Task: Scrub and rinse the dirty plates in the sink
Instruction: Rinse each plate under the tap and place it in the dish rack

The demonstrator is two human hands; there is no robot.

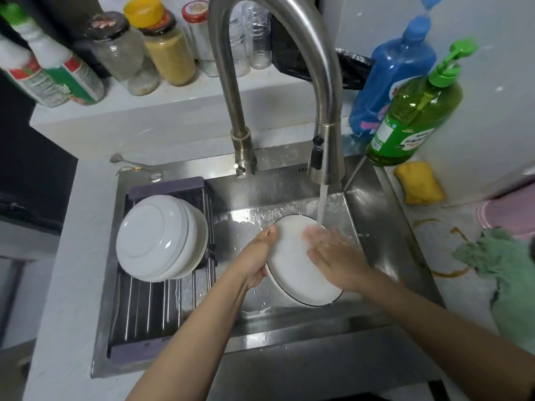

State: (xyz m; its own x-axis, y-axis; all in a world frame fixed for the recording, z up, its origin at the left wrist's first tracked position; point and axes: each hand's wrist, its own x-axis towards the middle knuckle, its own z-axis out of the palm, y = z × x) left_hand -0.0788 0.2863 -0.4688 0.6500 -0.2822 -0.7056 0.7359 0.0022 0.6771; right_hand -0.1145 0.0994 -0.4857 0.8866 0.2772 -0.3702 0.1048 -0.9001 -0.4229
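We see a white plate with a thin dark rim held tilted over the steel sink, in the middle of the frame. The left hand grips the plate's left edge, with the thumb on top and the fingers curled under. The right hand lies flat on the plate's face with its fingers straight and a little spread, and it looks blurry. Water runs down from the tall curved tap and hits the top of the plate, right by the right hand's fingertips. To the left, a dark rack sits across the sink, and a stack of white plates leans on it, turned upside down. At the upper right we see a green soap bottle with a pump, and a blue bottle just behind it. A yellow sponge lies on the counter near the green bottle. A green cloth lies at the right edge of the frame, beside some brown ring stains on the counter. On the shelf at the top left stand some jars, one with a yellow lid, and white bottles with red and green labels.
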